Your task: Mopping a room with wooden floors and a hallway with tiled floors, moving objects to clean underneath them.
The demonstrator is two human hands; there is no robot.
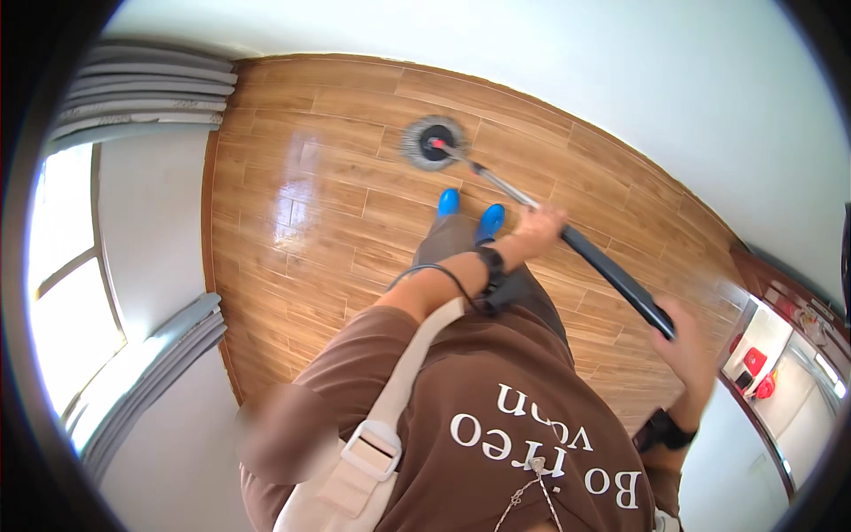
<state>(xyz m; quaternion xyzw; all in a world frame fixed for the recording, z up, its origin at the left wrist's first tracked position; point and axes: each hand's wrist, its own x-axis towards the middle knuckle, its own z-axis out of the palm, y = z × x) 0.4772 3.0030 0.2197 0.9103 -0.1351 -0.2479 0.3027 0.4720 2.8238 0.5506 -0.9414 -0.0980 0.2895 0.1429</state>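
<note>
A mop [612, 273] slants across the view, its round grey-fringed head with a black centre lying on the wood-look floor at the far middle, ahead of my feet. My left hand [539, 232] is closed round the shaft, just where the silver pole meets the long black grip. At the upper end of that grip, nearer me and to the right, my right hand [681, 341] is wrapped on the handle; some of its fingers are hidden. The fringe looks slightly blurred.
The brown floor [346, 177] shines near the window [66, 239] at left. Grey curtains [142, 93] hang on both sides of it. White walls [567, 62] rise ahead and right. Blue shoes [449, 202] stand close to the mop head. A dark-framed opening [753, 426] with red items is at right.
</note>
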